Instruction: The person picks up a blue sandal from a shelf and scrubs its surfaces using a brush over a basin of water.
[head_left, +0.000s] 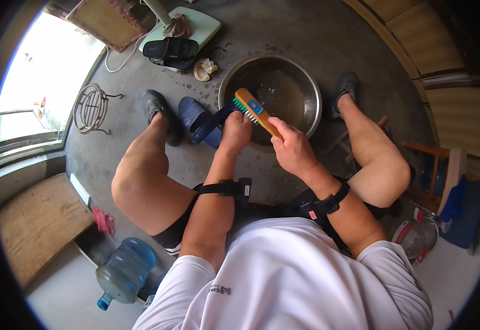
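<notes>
My right hand (291,146) grips the handle of a wooden scrub brush (264,117) with green and white bristles. The bristles face a dark blue slide sandal (211,126), close to my other hand; whether they touch it I cannot tell. My left hand (236,131) is closed on that sandal, held sideways over the near left rim of a metal basin (312,88). Cloudy water (283,99) lies in the basin. A second blue slide sandal (192,112) rests on the concrete floor, partly behind the held one.
Black slide sandals (170,49) sit on the pale green base (205,27) of a stand. A crumpled cloth (205,69) lies nearby. At left are a wire rack (91,109), a wooden board (44,222) and a large blue water bottle (126,270). Wooden furniture (434,156) stands at right.
</notes>
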`<state>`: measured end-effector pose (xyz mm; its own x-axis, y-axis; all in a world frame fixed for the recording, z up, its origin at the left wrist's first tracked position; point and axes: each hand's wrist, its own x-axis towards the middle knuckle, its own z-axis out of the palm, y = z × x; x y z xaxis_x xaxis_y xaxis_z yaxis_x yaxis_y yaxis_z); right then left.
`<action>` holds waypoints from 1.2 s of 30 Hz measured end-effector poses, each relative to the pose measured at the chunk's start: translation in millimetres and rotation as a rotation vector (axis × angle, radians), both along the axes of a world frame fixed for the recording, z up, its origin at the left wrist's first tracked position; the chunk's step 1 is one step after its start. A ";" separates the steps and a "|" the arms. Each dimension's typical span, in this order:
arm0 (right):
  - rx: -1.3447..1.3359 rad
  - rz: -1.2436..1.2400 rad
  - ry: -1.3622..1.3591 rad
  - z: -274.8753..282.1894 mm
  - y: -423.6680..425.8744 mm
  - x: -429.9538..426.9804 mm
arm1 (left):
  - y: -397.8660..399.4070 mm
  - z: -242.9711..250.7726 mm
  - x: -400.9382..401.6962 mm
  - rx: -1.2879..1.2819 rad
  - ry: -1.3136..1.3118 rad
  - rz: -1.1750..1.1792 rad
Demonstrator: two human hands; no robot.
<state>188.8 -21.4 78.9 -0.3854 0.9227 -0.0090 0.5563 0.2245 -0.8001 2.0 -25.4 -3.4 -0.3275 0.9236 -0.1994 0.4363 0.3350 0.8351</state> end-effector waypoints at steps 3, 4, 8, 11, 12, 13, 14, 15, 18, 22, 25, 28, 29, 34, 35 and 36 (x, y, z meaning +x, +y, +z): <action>-0.187 -0.199 -0.116 -14.3 20.4 10.0 | 0.6 11.2 6.7 -0.063 -0.041 -0.058; -0.153 -0.182 -0.079 -11.1 21.7 10.1 | -0.3 15.7 9.5 -0.099 -0.080 -0.029; 0.057 0.083 0.067 16.7 9.2 -9.2 | 0.6 17.1 5.4 -0.091 -0.228 0.107; -0.059 -0.100 -0.005 -18.6 23.6 16.6 | 5.4 28.2 7.8 -0.061 -0.116 -0.007; -0.149 -0.158 -0.071 -17.7 25.3 20.7 | 5.2 25.3 9.4 0.008 -0.062 -0.023; -0.148 -0.170 -0.065 -17.3 23.8 23.8 | 5.1 22.5 8.7 0.008 -0.060 -0.020; -0.076 -0.145 -0.041 -18.6 21.7 23.0 | 5.2 19.6 9.5 -0.077 -0.389 0.132; -0.011 -0.125 -0.021 -7.6 16.3 17.2 | 2.9 25.9 12.4 -0.170 -0.721 0.285; -0.023 -0.048 0.028 -7.5 5.9 7.5 | 2.6 23.3 1.7 -0.117 -1.052 0.299; -0.034 -0.106 0.001 -18.7 18.5 19.1 | 7.4 7.5 6.6 -0.270 -1.197 0.338; -0.008 -0.046 0.014 7.5 7.3 1.1 | 5.4 30.7 9.6 -0.220 -1.510 0.489; 0.013 -0.020 0.028 -14.7 0.9 11.5 | 7.7 35.6 -0.3 -0.174 -1.627 0.443; -0.008 -0.047 0.023 -20.5 -1.4 20.4 | 9.8 39.6 -3.4 -0.162 -1.688 0.438; -0.154 -0.201 0.120 -11.8 3.2 31.6 | 11.4 39.4 -4.7 -0.137 -1.635 0.583; -0.075 -0.146 0.161 -8.0 8.2 19.8 | 9.7 36.1 -4.6 -0.140 -1.636 0.585; 0.000 -0.065 0.146 3.3 8.1 5.3 | 5.7 30.0 -5.1 -0.122 -1.649 0.517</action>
<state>194.1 -13.2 82.1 -0.3223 0.9457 0.0425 0.4475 0.1918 -0.8735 -3.1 -19.7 26.6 0.0428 0.7525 -0.6572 -0.9451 0.2438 0.2175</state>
